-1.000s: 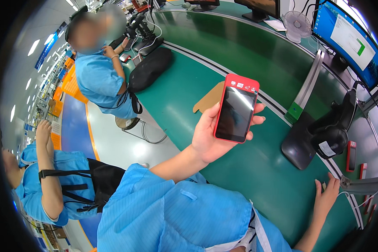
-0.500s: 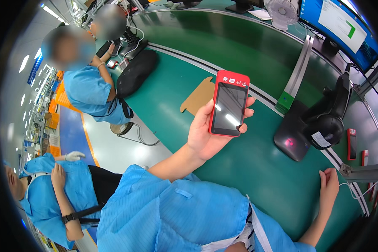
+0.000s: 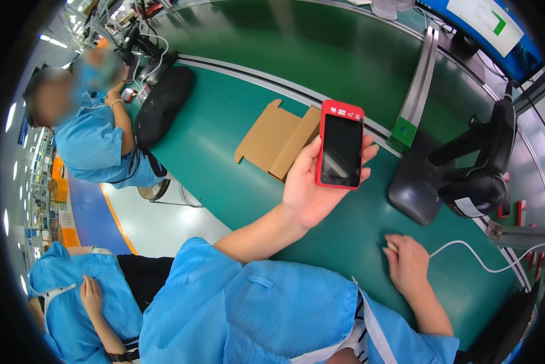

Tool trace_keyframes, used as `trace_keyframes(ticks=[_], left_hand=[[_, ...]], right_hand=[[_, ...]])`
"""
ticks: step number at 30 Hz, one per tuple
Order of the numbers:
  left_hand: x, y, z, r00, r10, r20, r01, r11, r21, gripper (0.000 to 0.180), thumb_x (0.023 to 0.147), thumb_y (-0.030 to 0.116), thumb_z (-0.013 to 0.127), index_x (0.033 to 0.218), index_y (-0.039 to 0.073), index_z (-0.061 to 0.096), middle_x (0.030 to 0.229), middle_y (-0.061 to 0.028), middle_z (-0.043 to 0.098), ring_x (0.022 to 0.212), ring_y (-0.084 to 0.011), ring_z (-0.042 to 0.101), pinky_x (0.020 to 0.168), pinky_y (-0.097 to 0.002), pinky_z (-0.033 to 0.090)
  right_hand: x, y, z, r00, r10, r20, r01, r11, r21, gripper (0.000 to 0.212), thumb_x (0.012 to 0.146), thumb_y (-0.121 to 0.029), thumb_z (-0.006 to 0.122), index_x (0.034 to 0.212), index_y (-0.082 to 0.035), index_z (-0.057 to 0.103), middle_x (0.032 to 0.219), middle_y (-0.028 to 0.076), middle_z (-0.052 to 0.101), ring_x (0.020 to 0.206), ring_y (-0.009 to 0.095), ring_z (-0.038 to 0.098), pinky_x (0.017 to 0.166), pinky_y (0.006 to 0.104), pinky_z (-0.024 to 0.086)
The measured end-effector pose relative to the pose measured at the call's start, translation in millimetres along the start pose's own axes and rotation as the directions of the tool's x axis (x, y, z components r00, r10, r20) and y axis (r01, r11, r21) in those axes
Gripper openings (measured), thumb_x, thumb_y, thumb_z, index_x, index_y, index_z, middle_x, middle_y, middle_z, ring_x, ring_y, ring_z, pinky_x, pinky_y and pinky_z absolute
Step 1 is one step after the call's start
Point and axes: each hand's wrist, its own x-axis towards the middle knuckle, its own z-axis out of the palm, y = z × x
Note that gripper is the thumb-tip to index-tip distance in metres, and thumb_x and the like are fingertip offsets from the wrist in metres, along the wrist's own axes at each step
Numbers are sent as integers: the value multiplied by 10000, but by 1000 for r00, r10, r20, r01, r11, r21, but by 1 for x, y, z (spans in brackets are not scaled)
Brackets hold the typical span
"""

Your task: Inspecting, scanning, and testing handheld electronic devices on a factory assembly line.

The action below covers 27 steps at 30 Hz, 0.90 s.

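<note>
My left hand [image 3: 312,188] holds up a red phone [image 3: 340,144] with a dark screen, gripped by its edges above the green table [image 3: 224,145]. My right hand [image 3: 407,262] rests on the table near my body, fingers curled over the end of a white cable [image 3: 472,252]. Whether the fingers pinch the plug is hidden. A flat brown cardboard piece [image 3: 278,139] lies on the table just behind the phone.
A black stand with a scanner [image 3: 460,176] sits right of the phone, beside a metal post with a green base [image 3: 409,130]. A monitor [image 3: 491,21] stands at the far right. A black bag [image 3: 162,103] lies far left. Two people in blue coats sit at my left.
My right hand has moved in from the right and now lies on the white cable end. The phone sits more upright in my left hand.
</note>
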Motion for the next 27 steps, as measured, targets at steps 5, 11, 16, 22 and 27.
trace_keyframes(ticks=[5, 11, 16, 22, 27], left_hand=[[4, 2, 0, 994, 36, -106, -38, 999, -16, 521, 1038, 346, 277, 1448, 28, 327, 1408, -168, 452, 1315, -295, 440, 1081, -437, 394], [2, -2, -1, 990, 62, -127, -62, 998, 3, 533, 1039, 324, 264, 1461, 0, 297, 1470, -211, 361, 1343, -331, 400, 1120, -465, 347], [-2, -11, 2, 996, 36, -84, -31, 998, 63, 537, 1040, 343, 268, 1461, 11, 290, 1446, -200, 394, 1335, -330, 410, 1126, -463, 346], [-7, -32, 23, 1000, 12, 16, -15, 985, 171, 583, 1031, 374, 255, 1474, -5, 259, 1483, -218, 342, 1351, -346, 389, 1152, -473, 301], [-3, -46, 51, 997, 17, 81, -27, 992, 121, 554, 1038, 375, 261, 1462, 20, 280, 1443, -204, 402, 1334, -339, 416, 1145, -451, 327]], right_hand=[[48, -26, 0, 988, -146, 56, 143, 988, 57, 369, 730, -98, 740, 1071, -74, 601, 721, 37, 593, 662, 221, 580, 575, 362, 432], [60, -34, -4, 986, -161, 41, 151, 971, 187, 307, 780, -140, 734, 1053, -80, 608, 713, 40, 621, 591, 203, 595, 549, 325, 458], [49, -37, -14, 974, 55, 218, -135, 920, 369, 197, 863, -167, 684, 999, -67, 582, 754, 60, 658, 599, 182, 626, 580, 289, 497], [55, -34, -30, 763, -6, 647, -638, 155, 754, 311, 1046, -331, 395, 932, -61, 501, 666, -9, 490, 570, 55, 411, 519, 198, 351], [52, -45, -39, 783, -25, 621, -620, 45, 783, 371, 1055, -373, 336, 909, -68, 490, 639, -17, 446, 546, 56, 357, 493, 202, 300]])
